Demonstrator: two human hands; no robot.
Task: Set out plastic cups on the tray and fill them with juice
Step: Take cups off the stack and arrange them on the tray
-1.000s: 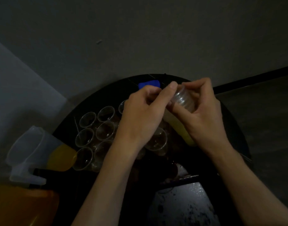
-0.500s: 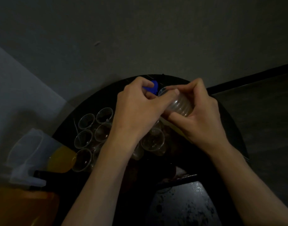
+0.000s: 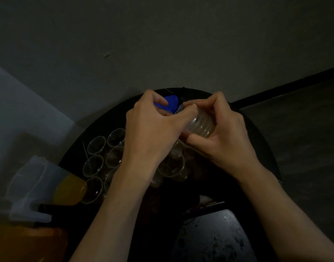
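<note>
Clear ribbed plastic: stack of cups [image 3: 201, 123] held sideways above the far half of the round black tray [image 3: 257, 133], mouth end pointing left. Right hand [image 3: 224, 137] is wrapped round the stack body, thumb underneath. Left hand [image 3: 153, 133] is at the mouth end, thumb and fingertips pinching the rim. Hands touch, both clamped on the stack. Loose cups [image 3: 96, 145] stand upright on the tray's left half, packed rim to rim; more sit under the left wrist, partly hidden. Blue object [image 3: 172, 104] just behind the left fingers, can't tell what. Translucent jug [image 3: 30, 178] with orange juice [image 3: 69, 191] at the tray's left edge. Lighting dim.
</note>
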